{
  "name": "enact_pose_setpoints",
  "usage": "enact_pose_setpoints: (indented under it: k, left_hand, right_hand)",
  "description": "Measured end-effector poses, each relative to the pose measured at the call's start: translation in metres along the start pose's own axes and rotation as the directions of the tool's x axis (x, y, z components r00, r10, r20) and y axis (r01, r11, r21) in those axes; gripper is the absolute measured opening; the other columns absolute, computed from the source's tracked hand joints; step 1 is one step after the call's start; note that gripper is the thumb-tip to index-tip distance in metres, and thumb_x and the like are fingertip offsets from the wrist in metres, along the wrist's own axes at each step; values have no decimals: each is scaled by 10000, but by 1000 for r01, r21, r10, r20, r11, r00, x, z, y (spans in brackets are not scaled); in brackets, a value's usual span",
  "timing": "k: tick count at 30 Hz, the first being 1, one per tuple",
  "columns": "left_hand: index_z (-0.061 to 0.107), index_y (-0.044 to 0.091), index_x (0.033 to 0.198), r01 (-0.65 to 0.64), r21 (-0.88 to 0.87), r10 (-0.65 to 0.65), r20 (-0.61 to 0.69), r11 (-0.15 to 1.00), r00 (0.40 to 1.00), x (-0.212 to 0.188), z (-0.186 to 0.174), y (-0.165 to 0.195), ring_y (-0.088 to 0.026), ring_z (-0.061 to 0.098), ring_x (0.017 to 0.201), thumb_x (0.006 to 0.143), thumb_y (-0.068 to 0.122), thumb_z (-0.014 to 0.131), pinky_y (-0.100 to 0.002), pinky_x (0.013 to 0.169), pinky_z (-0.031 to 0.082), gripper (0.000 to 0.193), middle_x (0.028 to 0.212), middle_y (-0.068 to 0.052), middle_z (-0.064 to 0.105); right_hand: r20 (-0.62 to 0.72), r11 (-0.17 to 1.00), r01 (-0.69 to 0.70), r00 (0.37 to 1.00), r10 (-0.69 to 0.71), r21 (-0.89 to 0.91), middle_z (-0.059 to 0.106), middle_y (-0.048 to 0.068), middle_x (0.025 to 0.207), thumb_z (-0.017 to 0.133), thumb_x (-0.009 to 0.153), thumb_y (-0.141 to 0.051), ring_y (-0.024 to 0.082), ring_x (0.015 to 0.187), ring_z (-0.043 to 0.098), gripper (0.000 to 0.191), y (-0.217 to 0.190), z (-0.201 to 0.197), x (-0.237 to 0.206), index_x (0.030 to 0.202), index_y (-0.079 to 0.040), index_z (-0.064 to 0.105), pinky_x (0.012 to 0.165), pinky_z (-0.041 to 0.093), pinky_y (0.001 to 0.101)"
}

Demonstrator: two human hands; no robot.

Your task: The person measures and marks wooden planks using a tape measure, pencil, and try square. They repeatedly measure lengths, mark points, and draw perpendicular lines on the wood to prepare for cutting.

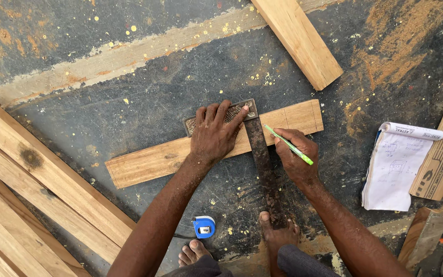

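Two hands: both are working on one short wooden strip (149, 161) lying flat on the floor (129, 102).
Left hand (214, 136): its grip is lying open, palm and spread fingers pressing the try square's stock (193, 123) against the strip's far edge.
Right hand (296, 154): its grip is pinching a green pencil (288, 145), tip meeting the rusty blade (262, 164).
Doing it well: I judge firm downward pressure is keeping the stock flush, and the pencil should be hugging the blade.
Nearby: a blue tape measure (203, 226) is sitting by the feet, a notepad (396, 169) well apart.
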State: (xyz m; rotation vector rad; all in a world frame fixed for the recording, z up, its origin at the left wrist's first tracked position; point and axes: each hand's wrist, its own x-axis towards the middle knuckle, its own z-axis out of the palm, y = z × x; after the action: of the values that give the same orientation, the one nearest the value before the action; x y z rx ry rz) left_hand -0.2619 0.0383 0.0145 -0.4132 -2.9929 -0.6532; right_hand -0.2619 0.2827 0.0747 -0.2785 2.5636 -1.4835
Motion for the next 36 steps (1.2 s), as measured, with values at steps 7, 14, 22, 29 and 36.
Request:
enact_pose_setpoints:
  k: [7,14,22,29,36]
  left_hand:
    - [557,355,1473,29,-44,-30,-28,999,999,-2,6,-1,-318,518,1245,1023,343,633,-537,1058,394,457,1375,-121,524]
    - [553,340,1475,22,-33,-23,-31,999,999,-3,6,-2,-327,509,1262,1028,335,629,-551,1076,385,453,1387,-129,512]
    - [528,340,1503,19,19,-18,-16,1000,1000,-3,7,-1,-332,506,1263,1040,336,595,-562,1066,381,468,1397,-141,505]
    - [520,332,1502,-1,61,3,-22,998,1000,-3,10,-1,-334,511,1267,1046,345,581,-562,1065,383,460,1389,-147,505]
    - [515,321,1505,-12,56,13,-10,998,1000,-2,9,-2,-322,513,1231,1053,332,569,-553,1038,397,455,1343,-149,512]
  right_hand:
    - [8,999,-2,1000,2,-47,766,125,1086,672,1021,-189,178,966,746,256,7,2,0,1200,-15,728,783,622,308]
    - [13,998,5,1000,-4,-69,768,130,1094,672,1024,-201,206,1025,740,262,5,4,1,1202,-17,731,840,615,340]
    - [27,991,16,1000,-13,-136,769,143,1087,683,1012,-205,234,1033,742,266,2,4,3,1187,-13,739,845,610,360]
    - [127,966,103,989,-75,-236,771,162,1060,692,942,-167,278,1020,745,277,2,-8,-4,1160,-6,748,863,604,397]
    - [303,795,-288,813,498,-534,769,83,766,602,924,-302,216,506,625,323,0,-19,31,1078,-95,798,427,519,389]
